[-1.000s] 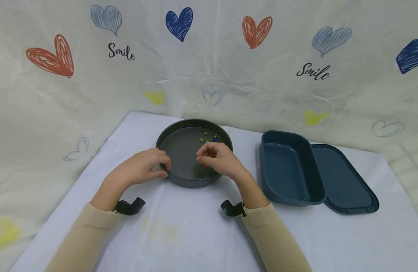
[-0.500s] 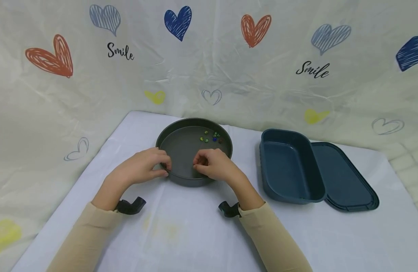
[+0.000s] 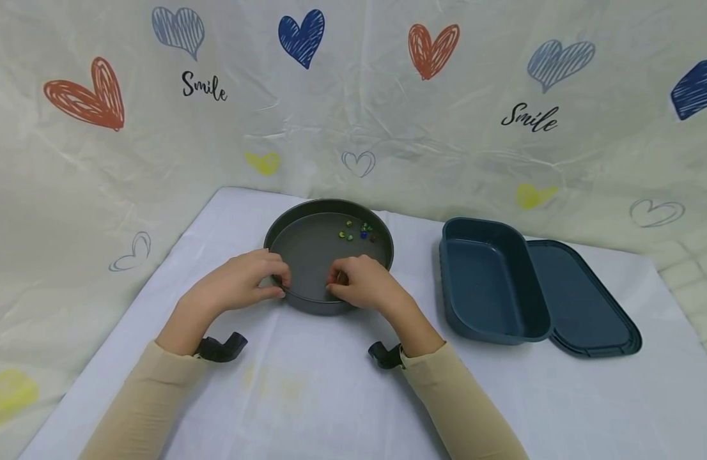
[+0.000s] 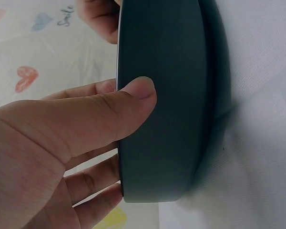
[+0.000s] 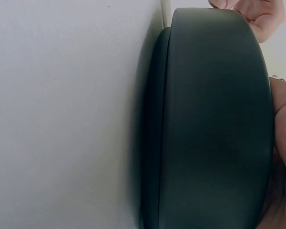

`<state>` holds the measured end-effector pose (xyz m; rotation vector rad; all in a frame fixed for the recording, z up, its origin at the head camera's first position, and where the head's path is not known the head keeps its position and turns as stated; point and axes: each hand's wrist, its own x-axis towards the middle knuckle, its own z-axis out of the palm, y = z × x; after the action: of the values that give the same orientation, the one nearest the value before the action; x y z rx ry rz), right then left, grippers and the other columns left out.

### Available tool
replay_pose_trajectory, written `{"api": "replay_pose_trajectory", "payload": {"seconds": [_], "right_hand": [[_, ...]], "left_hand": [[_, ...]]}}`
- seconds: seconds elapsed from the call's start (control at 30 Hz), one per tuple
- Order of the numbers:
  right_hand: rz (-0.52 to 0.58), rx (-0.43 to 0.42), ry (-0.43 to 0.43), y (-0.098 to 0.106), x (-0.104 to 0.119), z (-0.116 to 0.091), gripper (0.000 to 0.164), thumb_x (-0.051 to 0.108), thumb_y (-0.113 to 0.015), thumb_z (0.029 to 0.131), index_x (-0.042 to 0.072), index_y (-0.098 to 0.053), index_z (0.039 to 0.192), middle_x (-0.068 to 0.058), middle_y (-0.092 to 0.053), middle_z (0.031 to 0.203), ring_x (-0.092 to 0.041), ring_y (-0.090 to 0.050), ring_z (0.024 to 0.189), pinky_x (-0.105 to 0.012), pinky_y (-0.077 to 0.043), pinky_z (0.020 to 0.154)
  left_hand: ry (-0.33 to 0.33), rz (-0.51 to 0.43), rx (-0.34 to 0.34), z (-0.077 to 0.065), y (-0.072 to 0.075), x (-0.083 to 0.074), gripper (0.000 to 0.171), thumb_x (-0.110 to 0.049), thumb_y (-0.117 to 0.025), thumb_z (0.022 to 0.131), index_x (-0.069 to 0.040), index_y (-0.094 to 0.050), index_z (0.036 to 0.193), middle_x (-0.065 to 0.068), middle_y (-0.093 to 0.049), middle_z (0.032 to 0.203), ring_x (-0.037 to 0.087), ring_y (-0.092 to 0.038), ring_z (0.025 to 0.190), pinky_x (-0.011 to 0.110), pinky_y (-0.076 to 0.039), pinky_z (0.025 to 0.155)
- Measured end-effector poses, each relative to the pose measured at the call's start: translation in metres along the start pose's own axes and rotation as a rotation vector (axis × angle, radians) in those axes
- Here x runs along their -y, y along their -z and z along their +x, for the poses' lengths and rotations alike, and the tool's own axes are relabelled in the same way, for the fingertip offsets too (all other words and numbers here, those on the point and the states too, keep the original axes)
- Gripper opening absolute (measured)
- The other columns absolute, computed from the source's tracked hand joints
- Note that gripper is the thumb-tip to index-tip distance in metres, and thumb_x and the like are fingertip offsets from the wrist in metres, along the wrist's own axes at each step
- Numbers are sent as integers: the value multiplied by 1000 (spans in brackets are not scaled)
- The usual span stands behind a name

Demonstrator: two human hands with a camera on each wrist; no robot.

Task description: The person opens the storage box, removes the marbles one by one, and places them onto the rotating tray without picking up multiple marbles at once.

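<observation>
A round dark pan stands on the white cloth, with several small marbles in green, yellow, blue and dark red at its far right inside. My left hand grips the pan's near left rim. In the left wrist view the thumb presses the outer wall while the other fingers go over the rim. My right hand is over the near right part of the pan, fingers curled in and thumb close to the index finger. Its fingertips are hidden, so I cannot tell whether it holds a marble.
To the right stands a deep blue rectangular container. Its matching lid lies beside it, partly under its right side. Behind the white table hangs a sheet printed with hearts.
My right hand has drawn back toward the pan's near side and its fingers have curled further, leaving the marbles in fuller view. My left hand has stayed on the rim.
</observation>
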<state>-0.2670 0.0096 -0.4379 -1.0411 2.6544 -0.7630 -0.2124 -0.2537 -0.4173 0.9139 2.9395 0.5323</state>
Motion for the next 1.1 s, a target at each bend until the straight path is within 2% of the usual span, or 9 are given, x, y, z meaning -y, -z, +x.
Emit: {"api": "replay_pose_trajectory", "payload": {"seconds": [0.53,0.63,0.73,0.9,1.03,1.1], "right_hand": [[-8,13,-6,-1,1,0,5,23,-70,92,24,-69,87,13,-65,71,-6,-59,64,-27,-49,63],[31,-20,10,-1,2,-1,4,22,-69,92,22,-69,88,13,-65,73,-5,-59,67,-27,-50,65],[115,-95,24,4,3,-5,2,21,-69,93,19,-70,94,11,-67,79,-5,-60,71,-26,-51,67],[189,-242,44,23,2,-31,12,19,-67,95,15,-69,106,7,-69,87,-6,-63,74,-28,-54,67],[157,-292,40,42,-7,-63,16,19,-68,95,16,-67,110,7,-70,89,-6,-65,77,-28,-56,70],[117,-327,5,51,-17,-81,16,19,-68,95,17,-67,111,8,-69,89,-6,-65,79,-26,-57,71]], "left_hand": [[12,-5,6,0,-2,1,19,-17,-82,83,-29,-67,88,-16,-58,90,15,-58,92,33,-49,81],[12,4,4,-1,-1,1,19,-18,-82,84,-29,-66,88,-16,-58,90,15,-58,92,32,-49,81],[7,9,-3,0,-1,2,20,-18,-82,83,-29,-66,88,-16,-57,90,15,-58,91,32,-49,81],[-19,-3,-3,2,-3,3,18,-18,-81,84,-28,-67,90,-15,-58,91,15,-58,93,33,-49,82],[-1,1,-3,0,-2,4,18,-18,-81,84,-29,-67,89,-17,-58,92,12,-56,93,32,-50,82],[-1,2,-7,-1,-1,6,19,-17,-81,84,-29,-68,89,-17,-58,91,11,-56,93,32,-50,82]]}}
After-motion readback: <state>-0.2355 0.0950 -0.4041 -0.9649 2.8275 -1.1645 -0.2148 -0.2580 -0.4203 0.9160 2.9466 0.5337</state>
